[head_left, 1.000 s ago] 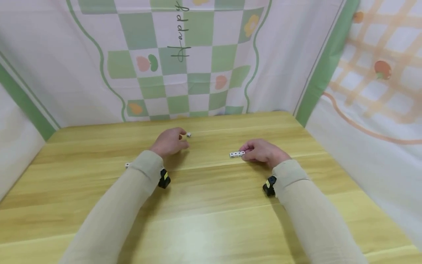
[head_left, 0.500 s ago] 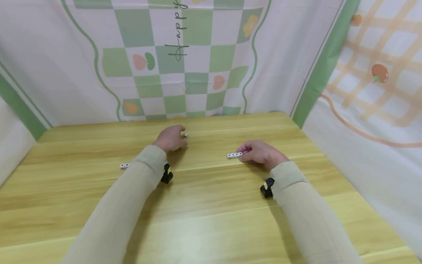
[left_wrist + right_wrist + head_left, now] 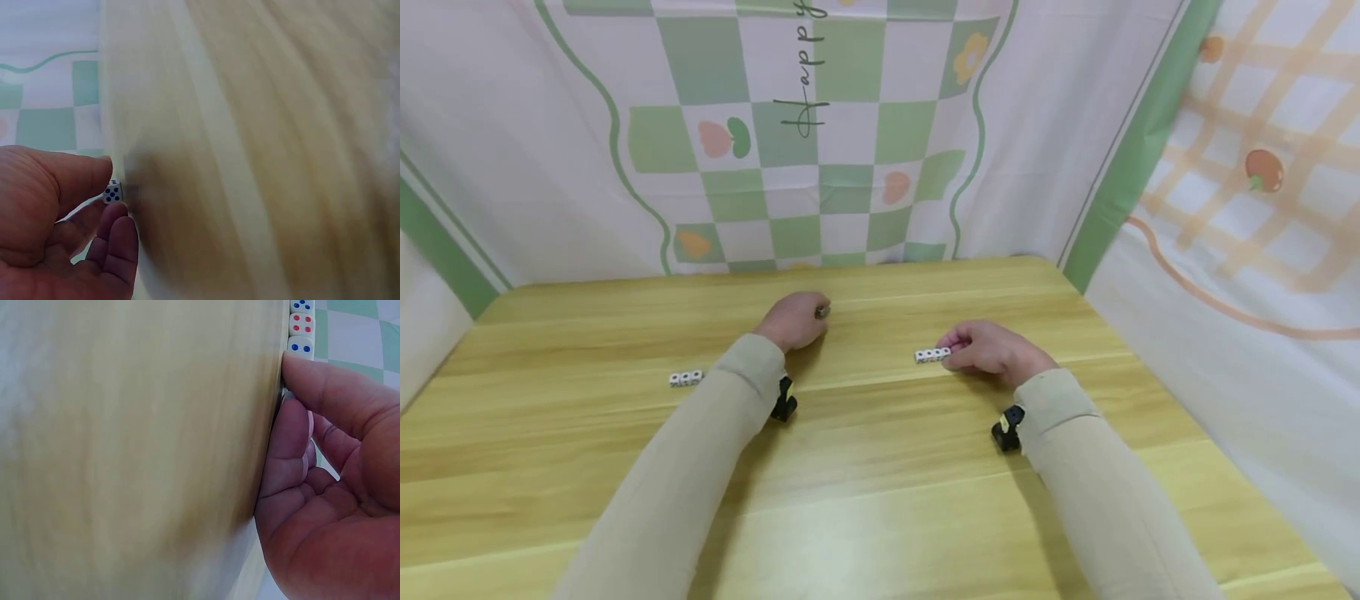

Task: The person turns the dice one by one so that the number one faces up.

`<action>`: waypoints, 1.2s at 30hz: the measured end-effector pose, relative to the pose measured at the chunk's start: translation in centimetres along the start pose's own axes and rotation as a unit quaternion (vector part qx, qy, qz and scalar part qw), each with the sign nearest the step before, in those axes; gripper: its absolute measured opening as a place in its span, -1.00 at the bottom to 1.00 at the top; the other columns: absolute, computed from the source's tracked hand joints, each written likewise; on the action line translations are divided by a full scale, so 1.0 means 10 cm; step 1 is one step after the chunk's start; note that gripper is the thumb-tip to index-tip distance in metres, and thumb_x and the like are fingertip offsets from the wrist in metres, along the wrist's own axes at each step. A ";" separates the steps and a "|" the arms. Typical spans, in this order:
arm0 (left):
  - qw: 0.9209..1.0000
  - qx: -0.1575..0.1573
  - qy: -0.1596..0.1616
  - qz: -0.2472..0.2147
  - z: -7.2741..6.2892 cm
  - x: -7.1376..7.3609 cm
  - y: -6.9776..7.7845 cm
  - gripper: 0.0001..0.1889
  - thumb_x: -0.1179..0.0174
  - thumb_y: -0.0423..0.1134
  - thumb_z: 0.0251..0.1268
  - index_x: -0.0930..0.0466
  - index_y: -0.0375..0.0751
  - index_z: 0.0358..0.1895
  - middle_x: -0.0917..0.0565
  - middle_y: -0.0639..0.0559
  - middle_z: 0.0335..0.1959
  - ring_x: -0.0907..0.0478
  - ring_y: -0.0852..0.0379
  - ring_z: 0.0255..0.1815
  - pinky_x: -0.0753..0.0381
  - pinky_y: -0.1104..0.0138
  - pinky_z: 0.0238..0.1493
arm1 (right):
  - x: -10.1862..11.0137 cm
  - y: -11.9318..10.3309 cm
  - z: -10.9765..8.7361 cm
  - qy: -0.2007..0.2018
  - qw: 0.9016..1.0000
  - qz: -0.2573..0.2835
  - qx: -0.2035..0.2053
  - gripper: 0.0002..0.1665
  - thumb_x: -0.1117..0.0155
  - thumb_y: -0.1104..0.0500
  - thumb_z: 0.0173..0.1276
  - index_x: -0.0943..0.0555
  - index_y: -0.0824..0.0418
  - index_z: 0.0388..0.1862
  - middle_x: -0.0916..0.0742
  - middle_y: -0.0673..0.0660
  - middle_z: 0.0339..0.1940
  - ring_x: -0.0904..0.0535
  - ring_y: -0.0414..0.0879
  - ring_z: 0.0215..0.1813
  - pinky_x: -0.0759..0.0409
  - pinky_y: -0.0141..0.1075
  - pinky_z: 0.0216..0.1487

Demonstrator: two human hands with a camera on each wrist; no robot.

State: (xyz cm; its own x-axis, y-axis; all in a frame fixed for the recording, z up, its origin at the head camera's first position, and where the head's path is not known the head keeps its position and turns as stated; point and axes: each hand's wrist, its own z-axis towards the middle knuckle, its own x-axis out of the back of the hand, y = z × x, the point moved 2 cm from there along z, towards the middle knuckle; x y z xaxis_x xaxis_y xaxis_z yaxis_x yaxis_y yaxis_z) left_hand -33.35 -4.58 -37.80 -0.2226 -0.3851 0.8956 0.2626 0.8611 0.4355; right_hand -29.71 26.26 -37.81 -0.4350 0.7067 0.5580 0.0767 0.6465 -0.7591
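In the head view my left hand [image 3: 793, 320] is low over the far middle of the table. Its thumb and fingertips pinch a small white die [image 3: 112, 192], whose blue-spotted face shows in the left wrist view. Farther right, my right hand [image 3: 991, 347] grips the near-hand end of a straight row of several white dice [image 3: 928, 356] on the tabletop. The right wrist view shows the dice [image 3: 301, 326] with blue and red spots reaching past the thumb tip; the fingers hide the end of the row.
A separate row of three white dice [image 3: 686, 379] lies left of my left forearm. The wood-grain table [image 3: 850, 467] ends at a hanging green-and-white checked cloth [image 3: 842, 183] behind and another cloth [image 3: 1247, 250] on the right.
My left fingers have closed on the single die, which lay beside the fingertips before. The left row has come out fully from behind my sleeve. My right hand stays at its row.
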 end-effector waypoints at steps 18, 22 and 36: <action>0.999 0.003 0.022 -0.036 -0.11 -0.01 -0.08 -0.56 -0.18 -0.47 0.44 -0.60 -0.27 0.35 -0.67 -0.15 0.28 -0.55 -0.12 0.36 -0.44 0.05 0.46 | -0.01 0.00 0.02 -0.001 1.000 0.002 0.000 -0.60 -0.39 0.35 0.36 -0.59 0.41 0.15 -0.64 0.07 -0.19 -0.47 -0.12 -0.21 -0.48 -0.35 -0.16; 0.999 0.001 0.022 -0.032 -0.12 0.01 -0.09 -0.59 -0.20 -0.47 0.43 -0.63 -0.24 0.31 -0.70 -0.13 0.22 -0.59 -0.09 0.30 -0.47 0.07 0.42 | -0.01 0.00 0.02 -0.001 1.000 -0.003 -0.001 -0.60 -0.40 0.33 0.37 -0.59 0.40 0.15 -0.65 0.09 -0.16 -0.48 -0.12 -0.19 -0.48 -0.35 -0.14; 0.999 -0.002 0.023 -0.041 -0.19 0.02 -0.07 -0.66 -0.31 -0.36 0.42 -0.68 -0.26 0.22 -0.72 -0.14 0.15 -0.61 -0.08 0.22 -0.52 0.08 0.35 | 0.01 0.00 0.02 0.002 1.000 -0.003 -0.006 -0.62 -0.40 0.31 0.40 -0.59 0.39 0.14 -0.65 0.08 -0.15 -0.48 -0.12 -0.18 -0.48 -0.34 -0.13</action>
State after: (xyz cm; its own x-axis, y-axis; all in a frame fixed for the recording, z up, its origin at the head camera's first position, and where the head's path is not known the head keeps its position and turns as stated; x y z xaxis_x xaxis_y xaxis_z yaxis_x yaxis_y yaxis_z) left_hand -31.78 -5.95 -37.75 -0.1996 -0.4687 0.8605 0.2495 0.8249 0.5072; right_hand -29.92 26.22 -37.84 -0.4326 0.7040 0.5633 0.0846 0.6537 -0.7520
